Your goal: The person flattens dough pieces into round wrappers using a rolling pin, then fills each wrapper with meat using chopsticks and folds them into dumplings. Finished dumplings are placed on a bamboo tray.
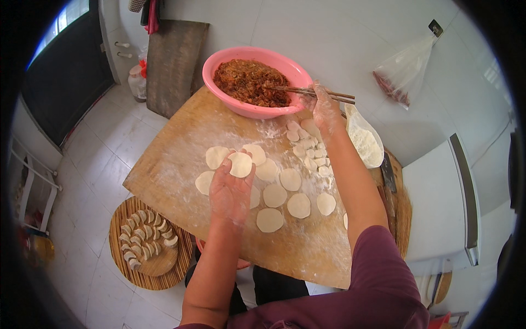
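Note:
A round dough wrapper (pixel 240 165) lies across the fingers of my left hand (pixel 231 189), which is palm up over the floured wooden board (pixel 164 164). My right hand (pixel 322 105) grips a pair of wooden chopsticks (pixel 339 96) at the near right rim of a pink plastic basin (pixel 230 103). Their tips touch the reddish-brown chopped filling (pixel 250 80) inside. Several flat wrappers (pixel 275 195) are spread on the board around and right of my left hand. Small dough pieces (pixel 310 153) cluster beside my right forearm, which partly hides them.
Crescent dumplings (pixel 141 234) sit on a round woven tray (pixel 119 246) below the board's left edge. A bag of white flour (pixel 365 144) rests at the right. A dark wooden board (pixel 174 66) leans on the wall, near a jar (pixel 137 82). A plastic bag (pixel 404 74) hangs at the right.

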Demonstrator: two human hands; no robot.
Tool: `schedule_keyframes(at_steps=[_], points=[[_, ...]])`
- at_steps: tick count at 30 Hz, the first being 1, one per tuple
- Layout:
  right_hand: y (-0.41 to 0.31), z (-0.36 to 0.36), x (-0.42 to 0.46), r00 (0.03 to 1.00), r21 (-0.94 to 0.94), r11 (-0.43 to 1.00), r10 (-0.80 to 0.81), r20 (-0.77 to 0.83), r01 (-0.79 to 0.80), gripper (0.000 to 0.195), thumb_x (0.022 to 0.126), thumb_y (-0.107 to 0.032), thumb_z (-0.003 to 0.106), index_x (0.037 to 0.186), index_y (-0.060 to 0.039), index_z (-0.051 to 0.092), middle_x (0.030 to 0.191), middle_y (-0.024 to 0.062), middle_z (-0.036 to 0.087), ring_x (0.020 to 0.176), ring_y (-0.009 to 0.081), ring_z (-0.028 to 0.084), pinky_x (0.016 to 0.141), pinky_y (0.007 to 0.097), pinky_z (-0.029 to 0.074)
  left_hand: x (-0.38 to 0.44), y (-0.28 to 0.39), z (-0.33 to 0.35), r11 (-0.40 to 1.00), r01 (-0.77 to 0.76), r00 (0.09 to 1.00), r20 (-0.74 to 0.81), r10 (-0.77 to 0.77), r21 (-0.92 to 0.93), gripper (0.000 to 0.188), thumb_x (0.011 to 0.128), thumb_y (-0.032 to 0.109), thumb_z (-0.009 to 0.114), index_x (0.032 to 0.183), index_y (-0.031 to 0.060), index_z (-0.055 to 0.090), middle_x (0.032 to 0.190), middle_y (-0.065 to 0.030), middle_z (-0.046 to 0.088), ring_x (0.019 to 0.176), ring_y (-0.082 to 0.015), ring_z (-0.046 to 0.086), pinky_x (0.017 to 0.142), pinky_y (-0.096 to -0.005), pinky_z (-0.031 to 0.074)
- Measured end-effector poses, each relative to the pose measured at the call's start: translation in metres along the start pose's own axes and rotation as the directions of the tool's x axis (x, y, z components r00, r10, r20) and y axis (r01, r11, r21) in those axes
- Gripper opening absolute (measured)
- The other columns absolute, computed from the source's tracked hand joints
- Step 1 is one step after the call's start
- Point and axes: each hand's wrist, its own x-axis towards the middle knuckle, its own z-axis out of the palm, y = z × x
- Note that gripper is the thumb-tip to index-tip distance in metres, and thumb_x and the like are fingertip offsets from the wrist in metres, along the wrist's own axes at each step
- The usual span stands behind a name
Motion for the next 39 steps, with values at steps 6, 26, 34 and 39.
schedule_keyframes(at_steps=[6,26,34,39], points=[[-0.005,0.001,-0.006,0.999,0.141,0.99,-0.007,0.032,0.002,0.023,0.096,-0.027,0.071,0.101,-0.0054,0.064,0.094,0.0098,0.072,0.09,0.026,0.074,0.077,0.0376,0.062,0.002,0.0,-0.002,1.0,0.003,1.0,-0.002,-0.003,0.022,0.035,0.103,0.019,0.049,0.128,-0.005,0.048,0.131,-0.0193,0.056,0.126,-0.0325,0.056,0.108,-0.0462,0.048],[-0.007,0.03,-0.178,0.955,0.002,0.979,0.198,0.222,-0.204,0.031,0.099,-0.036,0.065,0.11,-0.0065,0.063,0.105,0.0091,0.071,0.095,0.0212,0.071,0.083,0.0359,0.06,-0.001,0.014,0.006,0.949,0.133,0.983,0.157,-0.091,-0.285,0.067,0.102,0.046,0.052,0.139,-0.0078,0.04,0.143,-0.025,0.047,0.135,-0.0377,0.045,0.118,-0.0482,0.035],[-0.005,0.033,-0.187,0.959,-0.075,0.99,0.134,0.248,-0.119,0.028,0.098,-0.035,0.067,0.101,-0.0065,0.066,0.102,0.0125,0.073,0.091,0.0226,0.072,0.084,0.036,0.059,-0.006,0.013,0.01,0.973,0.1,0.981,0.183,-0.062,-0.206,0.069,0.103,0.044,0.053,0.14,-0.0108,0.035,0.137,-0.0235,0.046,0.132,-0.0314,0.046,0.119,-0.0449,0.033],[-0.017,0.032,-0.183,0.949,-0.206,0.976,0.125,0.29,-0.066,0.032,0.095,-0.035,0.07,0.1,-0.0038,0.067,0.1,0.014,0.073,0.09,0.0248,0.072,0.084,0.0381,0.059,-0.007,0.018,0.006,0.978,0.097,0.984,0.163,-0.067,-0.185,0.067,0.104,0.044,0.049,0.139,-0.0113,0.035,0.136,-0.0235,0.047,0.133,-0.0316,0.045,0.119,-0.0446,0.034]])
